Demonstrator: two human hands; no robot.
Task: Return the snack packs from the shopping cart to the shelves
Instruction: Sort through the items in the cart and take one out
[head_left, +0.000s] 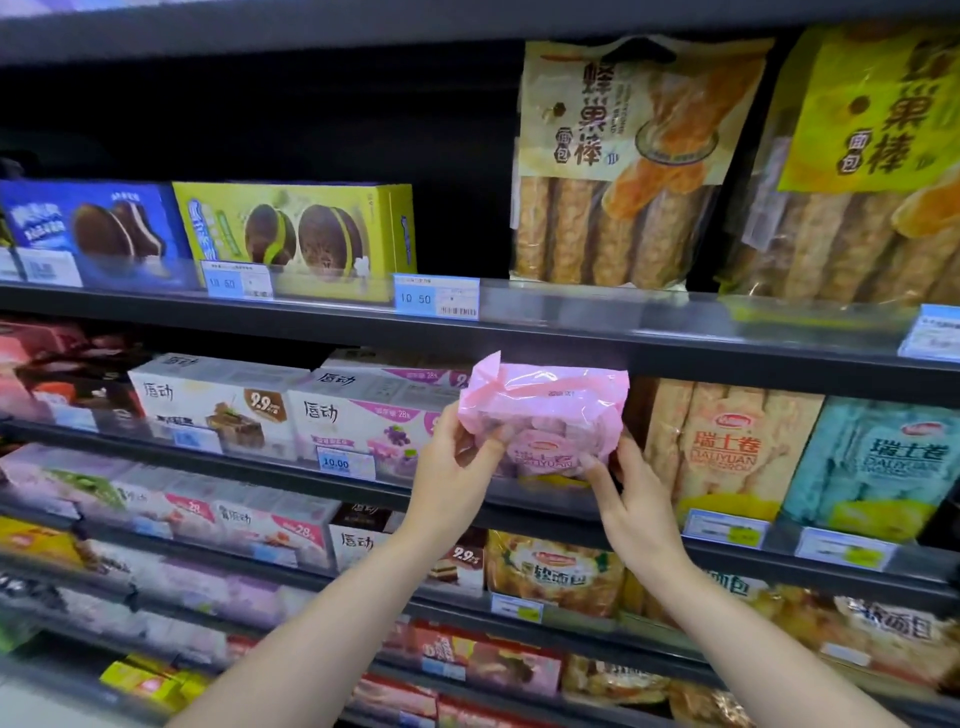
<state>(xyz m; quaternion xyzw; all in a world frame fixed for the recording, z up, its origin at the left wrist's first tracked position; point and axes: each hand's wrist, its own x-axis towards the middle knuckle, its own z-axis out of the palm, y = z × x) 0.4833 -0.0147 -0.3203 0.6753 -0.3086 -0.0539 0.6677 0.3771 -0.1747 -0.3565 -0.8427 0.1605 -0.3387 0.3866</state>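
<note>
While left hand (451, 462) and right hand (626, 496) are pinching soft pink plastic snack pack (545, 418) at shelf gap beside yellow roll bag (727, 447), loose film grip risking slip; pack possibly catching on dark metal shelf edge (519, 506) and dropping.

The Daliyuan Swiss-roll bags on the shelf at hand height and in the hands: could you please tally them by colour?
Pink bag, held by the left hand and the right hand: 1
Yellow bag standing on the shelf: 1
Teal bag standing on the shelf: 1
Total: 3
</note>
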